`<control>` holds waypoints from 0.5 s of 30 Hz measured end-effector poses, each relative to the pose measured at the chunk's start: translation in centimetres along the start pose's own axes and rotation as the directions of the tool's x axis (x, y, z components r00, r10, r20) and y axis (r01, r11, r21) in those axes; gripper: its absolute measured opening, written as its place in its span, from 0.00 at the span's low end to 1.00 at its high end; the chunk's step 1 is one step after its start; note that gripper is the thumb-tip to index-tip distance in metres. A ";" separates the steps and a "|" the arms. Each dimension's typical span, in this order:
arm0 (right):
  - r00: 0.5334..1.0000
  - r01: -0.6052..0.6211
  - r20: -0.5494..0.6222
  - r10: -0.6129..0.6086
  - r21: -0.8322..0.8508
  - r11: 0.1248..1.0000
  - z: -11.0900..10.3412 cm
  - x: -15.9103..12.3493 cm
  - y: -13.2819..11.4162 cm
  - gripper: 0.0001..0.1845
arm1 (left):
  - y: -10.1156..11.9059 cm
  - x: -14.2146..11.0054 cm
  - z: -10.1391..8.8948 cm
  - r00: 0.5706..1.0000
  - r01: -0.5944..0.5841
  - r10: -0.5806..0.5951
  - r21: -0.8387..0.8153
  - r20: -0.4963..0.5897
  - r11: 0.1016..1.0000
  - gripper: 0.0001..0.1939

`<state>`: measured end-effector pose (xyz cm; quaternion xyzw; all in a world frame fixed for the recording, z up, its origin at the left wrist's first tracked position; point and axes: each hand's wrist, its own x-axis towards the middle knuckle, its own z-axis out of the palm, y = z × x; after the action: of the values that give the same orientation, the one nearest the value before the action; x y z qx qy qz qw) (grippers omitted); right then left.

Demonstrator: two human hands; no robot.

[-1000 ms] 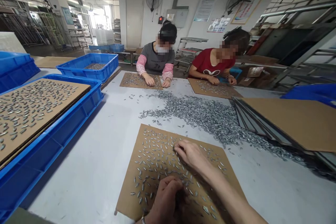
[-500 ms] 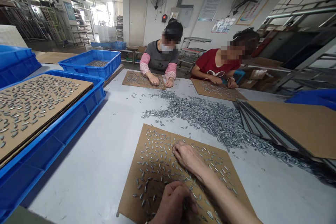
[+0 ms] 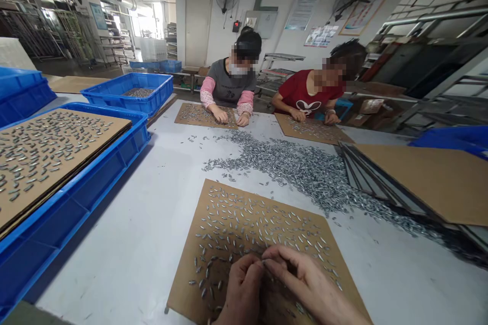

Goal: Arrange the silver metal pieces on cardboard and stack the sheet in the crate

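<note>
Low over the near half of a brown cardboard sheet (image 3: 190, 264), my left hand (image 3: 244, 287) is closed, thumb against curled fingers. My right hand (image 3: 301, 277) meets it from the right, its thumb and forefinger pinched close to the left fingertips. A tiny shiny spot shows where the fingertips come together, too small to name. Small silvery metal pieces (image 3: 236, 216), pointed at the ends, lie spaced out in loose rows over the sheet. Both hands hide part of the sheet and its pieces.
Beyond the sheet spreads a large heap of similar metal pieces (image 3: 305, 170). Stacked cardboard sheets (image 3: 427, 177) stand at right. A blue crate (image 3: 95, 183) at left bears filled sheets; another blue crate (image 3: 152, 99) stands behind. Two co-workers (image 3: 229, 86) handle pieces across the white table (image 3: 125, 233).
My right hand has drawn back from the middle of the sheet toward me and now meets my left hand. The left hand has stayed near its place, with its fingertips turned up toward the right hand.
</note>
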<state>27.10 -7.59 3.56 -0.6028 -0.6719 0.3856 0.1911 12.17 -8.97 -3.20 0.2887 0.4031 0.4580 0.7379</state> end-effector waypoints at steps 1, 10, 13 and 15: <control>1.000 -0.004 -0.020 0.004 -0.009 1.000 0.2 -0.4 -0.1 0.23 | 0.0 -0.1 0.0 1.000 -0.019 0.018 0.023 0.012 1.000 0.24; 0.918 -0.049 -0.394 -0.046 -0.227 0.973 -0.1 8.2 3.6 0.15 | -1.9 0.6 -0.1 0.993 0.115 -0.115 -0.006 0.007 0.993 0.31; 0.924 -0.098 -0.381 -0.010 -0.263 0.960 0.8 10.8 5.0 0.13 | -1.5 0.8 -0.2 0.990 0.138 -0.138 0.022 -0.001 0.990 0.31; 0.935 -0.099 -0.356 -0.001 -0.263 0.960 1.4 11.5 5.6 0.13 | -1.2 0.7 0.0 0.989 0.147 -0.147 0.009 -0.015 0.989 0.31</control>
<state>27.51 2.85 -3.92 -0.6997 -0.6585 0.1782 0.2123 12.87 -8.81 -4.43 0.2587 0.4308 0.4021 0.7654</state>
